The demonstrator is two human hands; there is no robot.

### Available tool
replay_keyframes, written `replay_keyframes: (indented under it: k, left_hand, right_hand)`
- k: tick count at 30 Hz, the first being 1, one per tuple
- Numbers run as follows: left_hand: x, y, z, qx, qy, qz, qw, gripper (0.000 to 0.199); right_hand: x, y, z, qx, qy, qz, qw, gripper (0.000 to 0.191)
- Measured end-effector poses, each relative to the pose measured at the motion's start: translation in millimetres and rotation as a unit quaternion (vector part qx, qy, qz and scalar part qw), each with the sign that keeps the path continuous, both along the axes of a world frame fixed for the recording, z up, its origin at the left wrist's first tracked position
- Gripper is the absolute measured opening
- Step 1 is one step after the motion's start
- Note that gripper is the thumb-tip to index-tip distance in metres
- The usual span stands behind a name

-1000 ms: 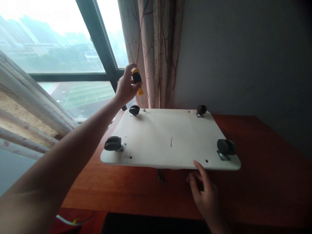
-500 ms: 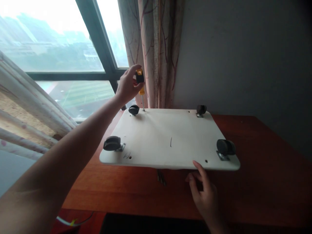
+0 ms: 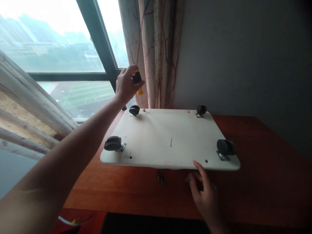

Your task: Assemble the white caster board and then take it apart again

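Note:
My left hand is closed around the yellow-and-black handle of a screwdriver. The screwdriver's tip meets a hole near the far left edge of a white board, beside a black caster. At the near edge of the board is my right hand. Its index fingertip touches the edge, while the thumb and other fingers are apart from it, lower down, with nothing visible in them. More casters stand at the near left, near right and far right corners.
Several screws lie on the reddish wooden table, just in front of the board. A window and curtains rise behind. Holes and a pen mark show on the board. A cable runs below the table edge.
The screwdriver's handle has tipped left, and my left hand has turned slightly with it. The tip stays at the same hole. My right hand keeps its place.

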State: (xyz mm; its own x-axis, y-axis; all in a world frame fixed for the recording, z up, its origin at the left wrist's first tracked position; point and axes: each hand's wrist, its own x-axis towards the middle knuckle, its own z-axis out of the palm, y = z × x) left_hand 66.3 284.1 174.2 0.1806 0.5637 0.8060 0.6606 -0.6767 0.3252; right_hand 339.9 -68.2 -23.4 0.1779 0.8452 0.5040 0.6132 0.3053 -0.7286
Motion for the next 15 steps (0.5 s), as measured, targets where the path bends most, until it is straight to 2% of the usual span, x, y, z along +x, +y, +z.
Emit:
replay_keyframes:
  k: [2,8,12,15]
  left_hand:
    - [-0.4,2.3,-1.5,0.009,0.004,0.014,1.000,0.054]
    - [-3.2,10.7,-7.6,-0.024,0.011,-0.057,0.998,0.071]
    - [-5.4,8.6,-7.2,0.036,0.024,-0.011,0.999,0.071]
    - [-3.6,8.5,-6.4,0.037,0.036,-0.019,0.999,0.073]
  right_hand:
    - [0.3,-0.2,0.2,0.000,-0.001,0.002,1.000,0.045]
    - [0.1,-0.7,0.0,-0.011,0.004,-0.001,1.000,0.044]
    - [0.1,-0.9,0.0,-0.010,0.006,0.000,1.000,0.044]
    - [0.7,-1.2,-0.3,-0.013,0.008,0.004,1.000,0.044]
